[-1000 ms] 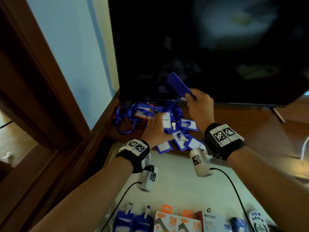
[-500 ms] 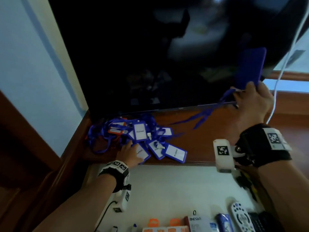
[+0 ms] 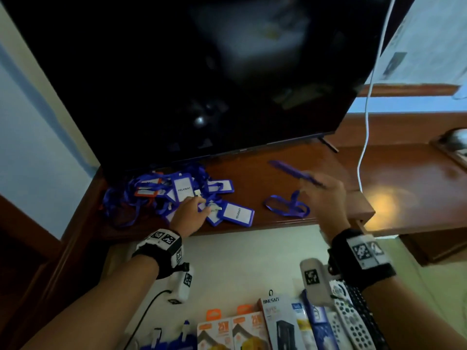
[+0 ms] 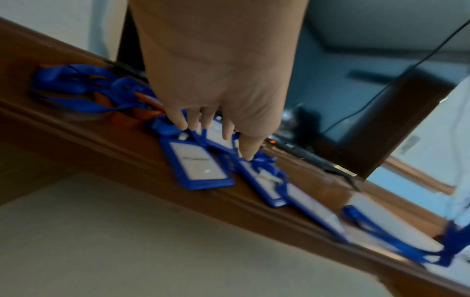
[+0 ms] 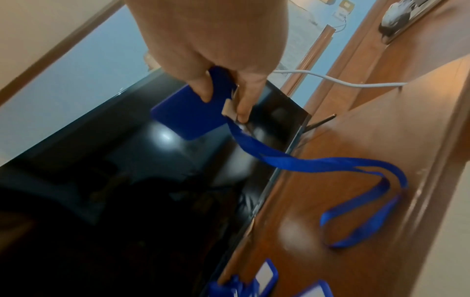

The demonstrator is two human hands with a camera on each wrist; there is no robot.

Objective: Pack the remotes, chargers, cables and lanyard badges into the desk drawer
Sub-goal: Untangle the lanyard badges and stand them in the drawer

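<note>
The right hand [image 3: 322,190] pinches one blue badge [image 5: 188,116] at three o'clock of the pile [image 3: 177,195], its strap [image 3: 286,205] trailing on the desk [image 3: 252,170], while the left hand [image 3: 189,213] presses flat fingers to pin the rest.

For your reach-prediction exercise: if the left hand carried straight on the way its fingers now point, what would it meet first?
The left hand points away from the person into the pile of lanyard badges, which its fingertips already touch. Beyond the pile stands the dark TV screen; how far back is unclear.
</note>
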